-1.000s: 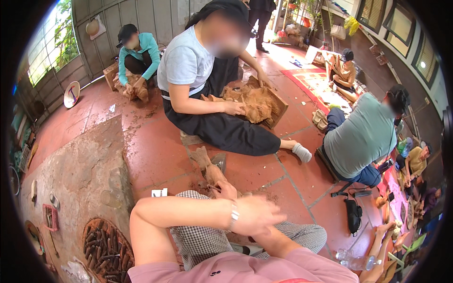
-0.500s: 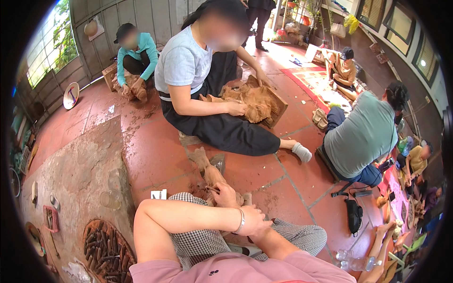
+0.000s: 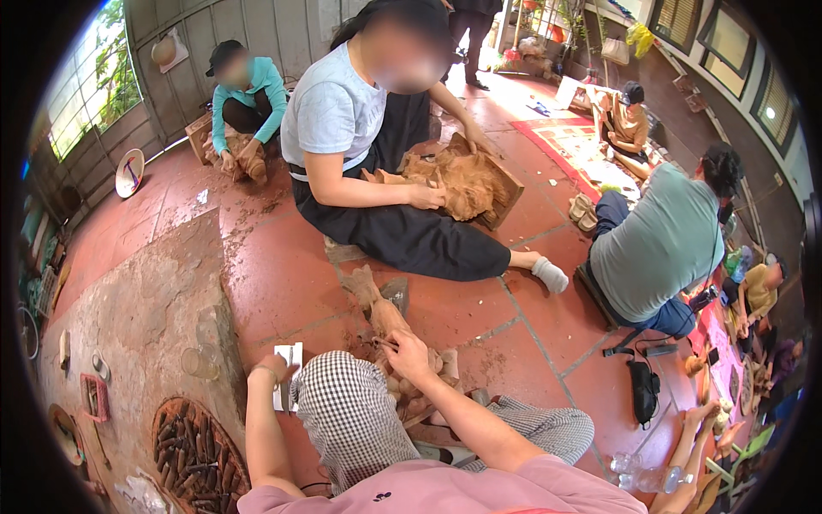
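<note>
A brown carved piece [image 3: 390, 319], narrow at its far end, lies in front of me and runs back between my knees. My right hand [image 3: 408, 354] rests at its near part, fingers closed on a thin dark stick-like tool [image 3: 383, 343]. Off to the left, beside my checked trouser knee [image 3: 342, 390], my left hand [image 3: 274, 368] is at a white flat-sided object [image 3: 289, 390] on the floor. The fingers of that hand are small and partly hidden, so their grip is unclear. A rounded brown part [image 3: 409, 396] of the piece shows below my right hand.
A round basket [image 3: 199, 454] of dark stick-shaped pieces and a clear glass [image 3: 199, 361] stand on the stone slab [image 3: 145, 317] at left. Ahead, a person [image 3: 342, 128] works on a brown carved panel [image 3: 467, 184]. A black pouch [image 3: 642, 392] lies at right; other people sit around.
My left hand has left my right forearm and swung left and down to the white object. My right hand stays at the carved piece with the thin tool, now in fuller view.
</note>
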A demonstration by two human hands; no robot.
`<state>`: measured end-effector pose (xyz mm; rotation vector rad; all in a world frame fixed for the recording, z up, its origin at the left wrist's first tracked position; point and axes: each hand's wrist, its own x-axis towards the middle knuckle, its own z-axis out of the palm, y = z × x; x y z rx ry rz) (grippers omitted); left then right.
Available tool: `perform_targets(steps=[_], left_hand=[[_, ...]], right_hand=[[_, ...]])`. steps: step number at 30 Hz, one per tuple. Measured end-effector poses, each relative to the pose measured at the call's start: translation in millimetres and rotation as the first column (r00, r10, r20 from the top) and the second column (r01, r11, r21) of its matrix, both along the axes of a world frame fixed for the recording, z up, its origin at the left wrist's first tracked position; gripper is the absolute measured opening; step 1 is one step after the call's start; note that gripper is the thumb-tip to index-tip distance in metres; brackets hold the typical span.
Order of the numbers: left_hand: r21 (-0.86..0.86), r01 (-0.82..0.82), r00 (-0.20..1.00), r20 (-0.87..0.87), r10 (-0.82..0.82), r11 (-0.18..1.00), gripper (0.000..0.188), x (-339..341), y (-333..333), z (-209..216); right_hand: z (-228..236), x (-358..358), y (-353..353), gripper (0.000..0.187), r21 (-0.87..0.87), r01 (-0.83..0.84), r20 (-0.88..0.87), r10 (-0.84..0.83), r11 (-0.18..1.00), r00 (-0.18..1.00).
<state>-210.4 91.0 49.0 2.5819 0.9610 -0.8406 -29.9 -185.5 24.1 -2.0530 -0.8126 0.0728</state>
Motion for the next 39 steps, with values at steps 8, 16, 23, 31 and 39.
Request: perform_targets(steps=[8, 16, 23, 31, 39], left_hand=[[0.107, 0.315, 0.602, 0.746, -0.286, 0.943, 0.047, 65.9, -82.6, 184.1], [-0.227, 0.971, 0.057, 0.541, -0.839, -0.081, 0.039, 112.7, -257.5, 229.8], [-0.271, 0.883, -0.334, 0.211, -0.919, -0.383, 0.034, 104.4, -304.4, 90.0], [-0.135, 0.978, -0.125, 0.237, -0.963, -0.160, 0.033, 132.7, -284.8, 102.7], [-0.175, 0.971, -0.108, 0.295, -0.949, -0.165, 0.033, 129.0, -285.0, 102.7]], right_hand=[[2.5, -1.2, -2.3, 0.014, 0.008, 0.026, -0.055, -0.025, 1.000, 0.998], [-0.3, -4.7, 6.2, 0.016, -0.016, 0.028, -0.090, -0.029, 0.999, 0.996], [-9.7, 3.8, -8.3, 0.015, 0.013, 0.041, -0.028, -0.041, 0.999, 0.999], [-3.1, 1.0, -3.4, 0.013, 0.021, 0.018, -0.076, -0.017, 1.000, 0.997], [-5.1, -0.8, -3.5, 0.015, 0.033, 0.023, -0.076, -0.021, 0.999, 0.997]])
